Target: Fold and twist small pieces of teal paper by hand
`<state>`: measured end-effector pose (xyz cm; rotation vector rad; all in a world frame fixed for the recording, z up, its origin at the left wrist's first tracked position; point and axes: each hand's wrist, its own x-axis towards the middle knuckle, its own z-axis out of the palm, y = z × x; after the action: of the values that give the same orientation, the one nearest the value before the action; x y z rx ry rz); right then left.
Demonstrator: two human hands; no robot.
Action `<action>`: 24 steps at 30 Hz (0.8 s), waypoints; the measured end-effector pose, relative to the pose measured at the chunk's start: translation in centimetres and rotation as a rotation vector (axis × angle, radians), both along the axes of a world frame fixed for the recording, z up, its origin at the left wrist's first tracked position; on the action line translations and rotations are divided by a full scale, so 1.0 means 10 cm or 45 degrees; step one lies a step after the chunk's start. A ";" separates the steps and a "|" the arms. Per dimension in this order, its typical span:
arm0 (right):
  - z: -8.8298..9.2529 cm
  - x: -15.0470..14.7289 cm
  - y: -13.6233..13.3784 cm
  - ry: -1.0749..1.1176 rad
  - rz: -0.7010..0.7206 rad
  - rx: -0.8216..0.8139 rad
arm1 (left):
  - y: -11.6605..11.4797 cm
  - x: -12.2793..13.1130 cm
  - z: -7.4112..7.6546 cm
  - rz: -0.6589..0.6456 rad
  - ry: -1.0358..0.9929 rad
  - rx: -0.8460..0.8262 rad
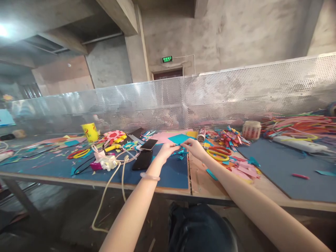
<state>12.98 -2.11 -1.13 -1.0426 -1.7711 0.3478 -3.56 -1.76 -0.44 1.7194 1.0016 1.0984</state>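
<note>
Both my hands meet over the middle of the table, at a sheet of blue paper [179, 138]. My left hand [167, 152], with a pale bangle [149, 176] on its wrist, pinches the paper's near edge. From the other side my right hand [194, 147] has its fingers closed on the same edge. Small blue paper scraps [181, 157] lie just under the hands. Behind them is pink paper [160, 137]. Two dark phones, one [148, 144] above the other [142, 160], lie left of my left hand. Scissors with yellow and red handles [218, 154] rest to the right.
A yellow cup [90, 132], paper flowers [114, 135] and a cream cable [107, 190] are on the left. Rightward stand a dark can [201, 134], a jar [251, 130] and a power strip [299, 144]. A perforated metal screen [223, 94] runs along the back.
</note>
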 end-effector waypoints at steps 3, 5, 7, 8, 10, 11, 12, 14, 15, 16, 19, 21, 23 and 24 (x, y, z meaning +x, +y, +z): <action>0.01 0.00 -0.01 0.044 0.033 -0.074 | -0.03 0.01 0.01 0.002 -0.025 -0.052; 0.02 0.00 -0.02 0.054 0.034 -0.076 | -0.04 0.01 0.02 -0.013 -0.049 -0.091; 0.02 0.00 -0.03 0.055 0.033 -0.065 | -0.05 0.01 0.03 -0.020 -0.059 -0.102; 0.03 -0.01 -0.04 0.058 0.035 -0.063 | -0.05 0.01 0.03 -0.019 -0.058 -0.094; 0.04 0.00 -0.05 0.074 0.039 -0.068 | -0.06 0.01 0.04 -0.010 -0.043 -0.067; 0.04 0.00 -0.05 0.083 0.039 -0.069 | -0.06 0.01 0.04 -0.005 -0.028 -0.049; 0.04 0.01 -0.05 0.089 0.038 -0.066 | -0.06 0.01 0.04 -0.004 -0.012 -0.033; 0.03 0.02 -0.03 0.073 0.042 -0.048 | -0.07 0.01 0.05 -0.008 0.020 -0.006; 0.02 0.02 -0.02 0.049 0.045 -0.035 | -0.07 0.01 0.05 -0.010 0.032 0.002; 0.01 0.03 -0.01 0.019 0.044 -0.019 | -0.08 0.01 0.05 -0.014 0.042 0.004; -0.01 0.02 0.02 -0.050 0.020 0.058 | -0.08 0.01 0.05 -0.023 0.064 -0.004; -0.03 0.01 0.03 -0.069 -0.004 0.139 | -0.08 0.02 0.05 -0.031 0.054 -0.028; -0.03 0.00 0.03 -0.120 -0.054 0.237 | -0.08 0.02 0.05 -0.036 0.027 -0.057; -0.03 0.00 0.03 -0.166 -0.093 0.292 | -0.07 0.02 0.05 -0.036 0.016 -0.070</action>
<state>12.94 -1.83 -1.48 -0.9799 -1.8342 0.0304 -3.34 -2.50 0.03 1.6935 1.0037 1.0340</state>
